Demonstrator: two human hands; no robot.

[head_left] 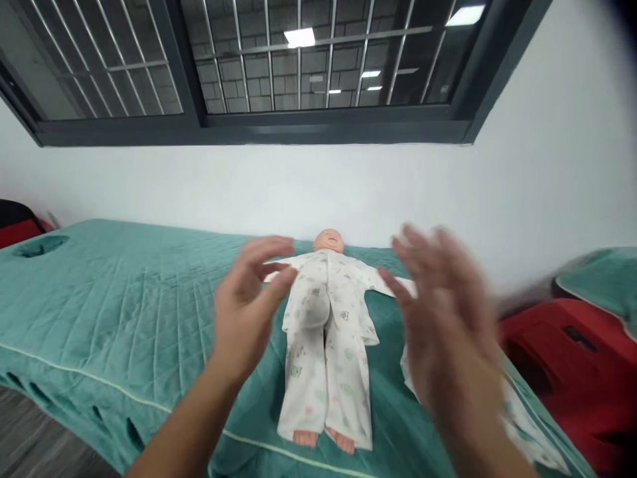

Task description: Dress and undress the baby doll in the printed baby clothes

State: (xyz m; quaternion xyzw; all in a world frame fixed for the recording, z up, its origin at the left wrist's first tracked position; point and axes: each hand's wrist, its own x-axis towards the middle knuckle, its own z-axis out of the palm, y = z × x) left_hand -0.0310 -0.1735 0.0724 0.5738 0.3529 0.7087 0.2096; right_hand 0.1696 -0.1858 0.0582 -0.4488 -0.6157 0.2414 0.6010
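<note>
A baby doll (329, 240) lies on its back, its head toward the wall and its feet toward me. It wears a white patterned top (343, 285) and white patterned trousers (346, 385); the bare toes show below the cuffs. My left hand (251, 285) is raised left of the doll, fingers curved and apart, with nothing in it. On the other side my right hand (442, 312) is lifted, blurred by motion, its fingers spread and holding nothing. Both hands appear apart from the doll. Part of a white patterned cloth (530, 431) is hidden behind my right arm.
A green quilted cover (124, 299) spreads over the bed, with a hole (40, 246) at its far left. Red fabric bags or seats (562, 378) stand at the right, with green cloth (604, 282) on top. A white wall and a barred window (318, 66) rise behind.
</note>
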